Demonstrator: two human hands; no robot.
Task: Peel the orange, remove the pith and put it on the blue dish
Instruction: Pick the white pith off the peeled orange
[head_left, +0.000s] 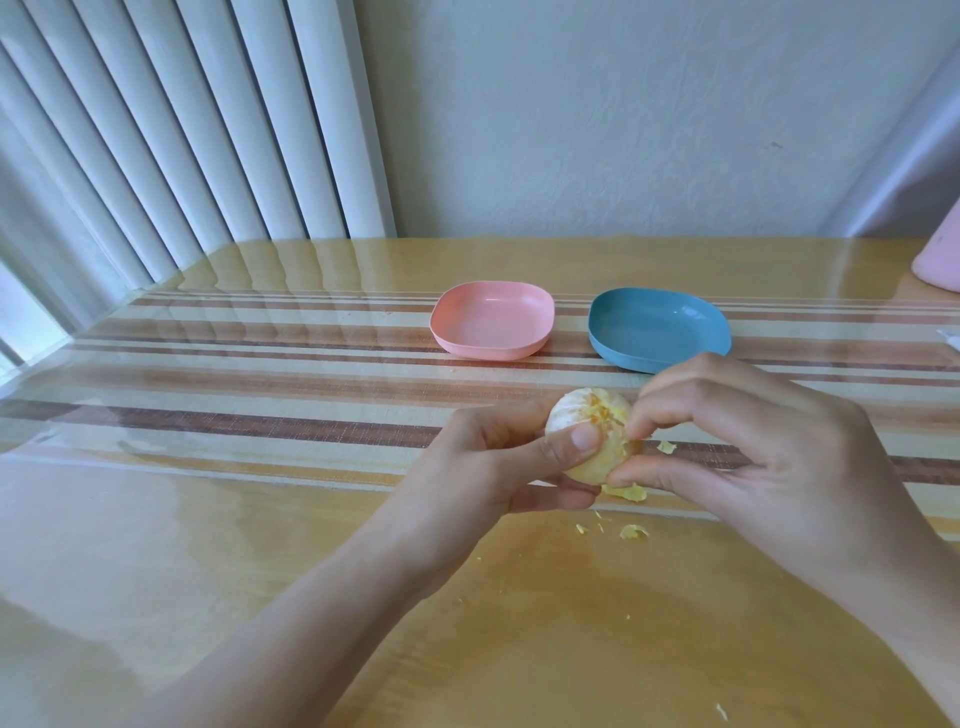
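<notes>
Orange first: the small round peeled orange (584, 434), pale with white pith over yellow flesh, sits between my two hands just above the glossy wooden table (260, 571), in front of the striped runner.

Far left hang white vertical blinds (156, 130). My left hand (483, 467) curls round the fruit, with the thumb pressed across its front. My right hand (753, 447) pinches at the pith on the fruit's right side, thumb and fingertip closed on a shred. Small yellow-white scraps of pith (634, 531) lie on the table below and to the right of the fruit.

Behind, the pink square plastic dish (492, 322) stands on the left and the blue square plastic dish (654, 327) beside it, close behind my right knuckles; both are bare. A pink object (940, 260) shows at the right edge; I cannot tell what it is.

Much pith remains, I judge. If my left thumb bears down too hard, a segment may burst. If my right nail digs deep, the membrane may tear and juice would make the fruit slippery. Pulling sideways could split the segments apart. With the dishes side by side, I could set it on the wrong one.
</notes>
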